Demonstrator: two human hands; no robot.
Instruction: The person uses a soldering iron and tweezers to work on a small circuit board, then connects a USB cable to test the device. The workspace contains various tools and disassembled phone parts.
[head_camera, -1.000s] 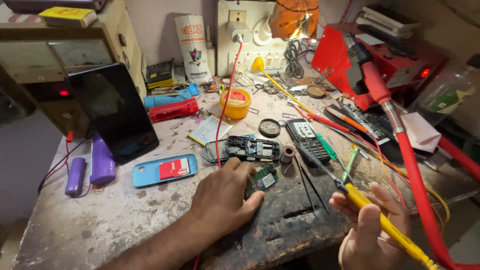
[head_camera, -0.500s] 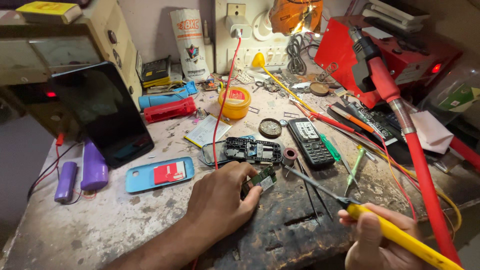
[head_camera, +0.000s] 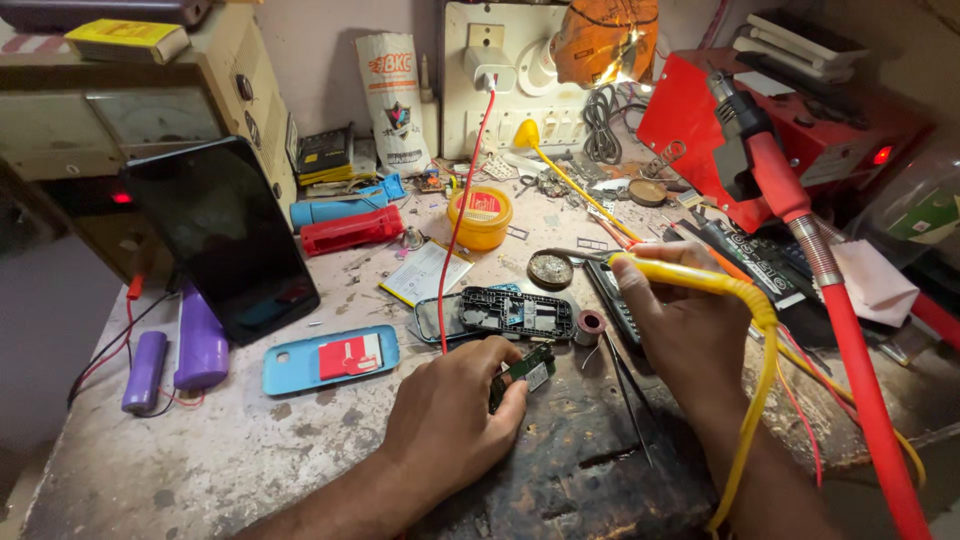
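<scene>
My left hand (head_camera: 452, 412) rests on the worn workbench (head_camera: 250, 440) and pinches a small green circuit board (head_camera: 525, 368) against the top. My right hand (head_camera: 682, 322) grips a yellow-handled soldering iron (head_camera: 690, 277), its metal tip over a small round tin (head_camera: 551, 269) at the bench's middle. The iron's yellow cord loops down past my right wrist. Just behind the board lies a black phone frame (head_camera: 505, 313) with its insides showing. A small solder reel (head_camera: 590, 325) sits beside it.
A blue phone back cover (head_camera: 330, 360) lies left of my left hand. A black phone (head_camera: 228, 235) leans on a beige meter box (head_camera: 120, 120). A red hot-air station (head_camera: 800, 110) with its red hose (head_camera: 850, 340) is at right. A yellow tub (head_camera: 480, 217), torches and tweezers clutter the bench.
My right hand has lifted the soldering iron from the lower right front edge up and left, to the round tin behind the board. My left hand has stayed on the circuit board.
</scene>
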